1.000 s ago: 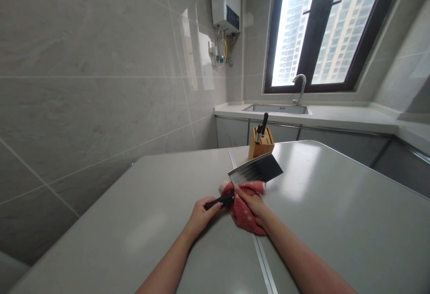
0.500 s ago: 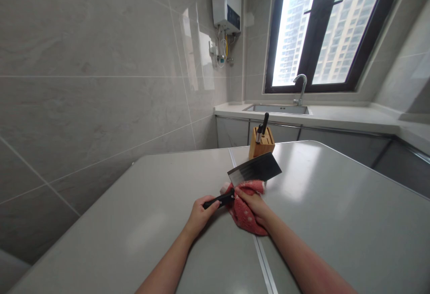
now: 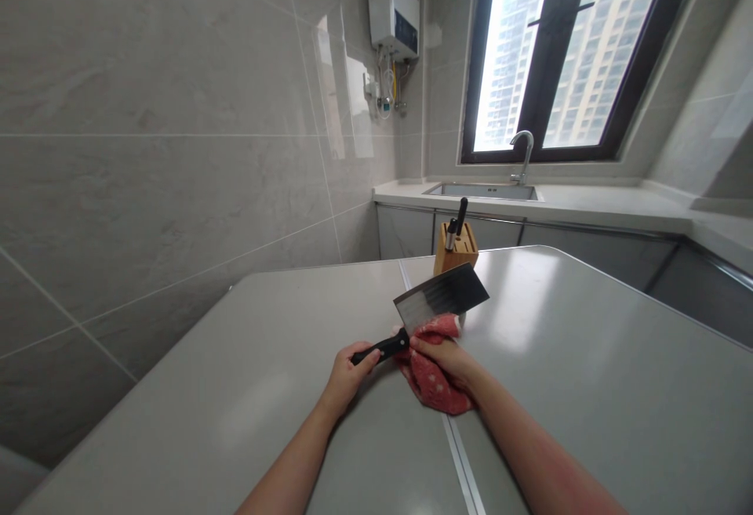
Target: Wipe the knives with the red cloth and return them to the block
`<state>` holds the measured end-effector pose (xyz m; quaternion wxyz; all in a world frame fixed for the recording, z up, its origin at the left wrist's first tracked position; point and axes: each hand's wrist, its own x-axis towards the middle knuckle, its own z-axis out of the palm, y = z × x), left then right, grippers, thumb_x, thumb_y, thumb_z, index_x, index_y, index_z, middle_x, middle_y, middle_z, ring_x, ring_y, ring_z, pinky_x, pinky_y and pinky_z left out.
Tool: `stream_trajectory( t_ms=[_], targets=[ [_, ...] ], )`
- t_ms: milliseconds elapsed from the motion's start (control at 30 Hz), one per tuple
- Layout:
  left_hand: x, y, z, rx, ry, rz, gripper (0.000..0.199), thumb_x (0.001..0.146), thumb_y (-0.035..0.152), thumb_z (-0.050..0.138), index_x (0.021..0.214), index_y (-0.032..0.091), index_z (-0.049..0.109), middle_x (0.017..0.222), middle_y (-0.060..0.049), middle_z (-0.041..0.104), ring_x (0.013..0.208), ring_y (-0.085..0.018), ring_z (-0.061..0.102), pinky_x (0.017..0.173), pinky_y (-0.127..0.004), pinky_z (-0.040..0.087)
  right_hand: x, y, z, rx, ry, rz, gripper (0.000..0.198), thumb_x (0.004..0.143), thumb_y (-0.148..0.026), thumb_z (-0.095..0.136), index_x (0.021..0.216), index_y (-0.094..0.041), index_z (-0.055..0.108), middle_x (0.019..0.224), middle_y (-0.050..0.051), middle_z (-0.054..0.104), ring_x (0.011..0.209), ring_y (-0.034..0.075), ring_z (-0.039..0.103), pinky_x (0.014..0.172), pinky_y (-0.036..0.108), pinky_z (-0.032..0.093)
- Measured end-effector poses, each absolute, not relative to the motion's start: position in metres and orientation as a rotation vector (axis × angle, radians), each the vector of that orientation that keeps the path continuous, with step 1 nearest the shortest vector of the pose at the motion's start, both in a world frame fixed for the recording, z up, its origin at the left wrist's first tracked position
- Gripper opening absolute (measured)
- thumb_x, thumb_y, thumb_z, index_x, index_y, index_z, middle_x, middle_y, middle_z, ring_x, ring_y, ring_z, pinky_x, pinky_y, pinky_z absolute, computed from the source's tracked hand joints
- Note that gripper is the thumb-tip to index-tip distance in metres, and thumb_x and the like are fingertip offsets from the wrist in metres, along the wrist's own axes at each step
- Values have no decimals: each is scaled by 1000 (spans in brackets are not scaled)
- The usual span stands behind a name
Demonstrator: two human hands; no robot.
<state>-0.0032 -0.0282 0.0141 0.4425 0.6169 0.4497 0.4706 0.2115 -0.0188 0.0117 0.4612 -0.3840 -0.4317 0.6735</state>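
Observation:
My left hand (image 3: 348, 370) is closed around the end of the black handle of a cleaver (image 3: 442, 295). The broad blade points away to the right, tilted above the table. My right hand (image 3: 444, 358) grips a red cloth (image 3: 436, 386) with pale star-like marks, bunched against the lower edge of the blade close to the handle. Part of the cloth hangs below my right hand. Just behind the blade stands a wooden knife block (image 3: 456, 252) holding black-handled tools, its lower part covered by the cleaver.
Everything is over a glossy pale table (image 3: 294, 303) with a strip seam down its middle. Beyond it, a counter (image 3: 600, 197) carries a sink (image 3: 488, 190) and a curved faucet (image 3: 526, 154). A tiled wall (image 3: 176, 186) borders the left side.
The camera view has shifted slightly. The cloth's upper end has moved a little along the blade and its folds differ. Both hands keep their holds.

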Motion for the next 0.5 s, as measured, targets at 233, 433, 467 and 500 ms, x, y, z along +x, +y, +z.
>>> stream_trajectory(
  t_ms=[233,433,467,500],
  targets=[
    [-6,-26,10,1495,1102,1188,39,78,50,66,79,11,69,58,2,51,56,-11,42,54,-23,29,212,-17,8,-1117,-1192,1486,36,62,-40,83,89,-19,72,98,10,74,94,24,68,88,33,53],
    [-6,-26,6,1431,1080,1198,39,78,51,67,78,12,68,56,3,49,53,-10,38,50,-22,25,214,-20,14,-1219,-1510,1361,48,64,-45,80,101,-17,70,108,11,71,105,27,63,94,37,48],
    [-6,-26,5,1421,1074,1199,39,77,51,67,78,12,68,56,3,49,53,-9,38,49,-22,25,215,-21,16,-1237,-1575,1354,48,64,-45,80,101,-16,70,108,11,72,105,27,63,93,37,49],
    [-6,-25,4,1414,1070,1199,40,77,51,67,79,12,68,56,3,48,52,-9,37,49,-22,24,216,-22,19,-1279,-1647,1348,47,64,-46,79,100,-16,71,107,12,72,105,28,63,91,37,49]
  ],
)
